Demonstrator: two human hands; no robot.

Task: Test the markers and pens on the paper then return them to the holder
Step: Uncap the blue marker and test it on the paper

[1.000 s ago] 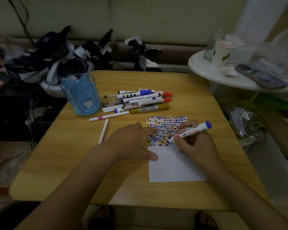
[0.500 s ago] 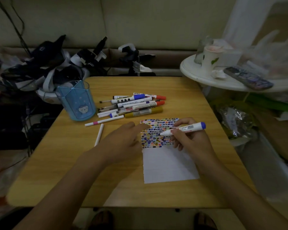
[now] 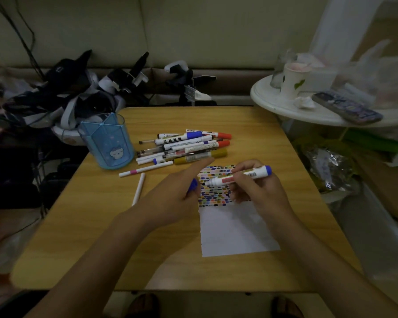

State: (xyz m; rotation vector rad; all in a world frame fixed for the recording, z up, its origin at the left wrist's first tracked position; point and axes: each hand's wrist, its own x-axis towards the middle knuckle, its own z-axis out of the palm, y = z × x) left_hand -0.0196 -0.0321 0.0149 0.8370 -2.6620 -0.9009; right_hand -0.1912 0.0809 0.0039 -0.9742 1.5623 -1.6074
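Observation:
My right hand (image 3: 260, 191) grips an uncapped blue-ended whiteboard marker (image 3: 238, 176), lifted off the paper with its tip pointing left. My left hand (image 3: 175, 193) holds the marker's blue cap (image 3: 193, 185) close to that tip, index finger stretched out. The white paper (image 3: 236, 228) lies under both hands, its top half covered in coloured dabs. A pile of several markers and pens (image 3: 189, 145) lies beyond the paper. The blue translucent holder (image 3: 106, 141) stands upright at the table's left, and no pens show in it.
Two thin white pens (image 3: 145, 168) (image 3: 138, 188) lie loose left of the paper. A round white side table (image 3: 308, 109) with a cup and a remote stands at the right. Black gear and cables crowd the space behind the wooden table (image 3: 101, 226).
My right hand has lifted the marker off the paper and turned it level. My left hand has risen from the paper, and the blue cap now shows in it near the tip.

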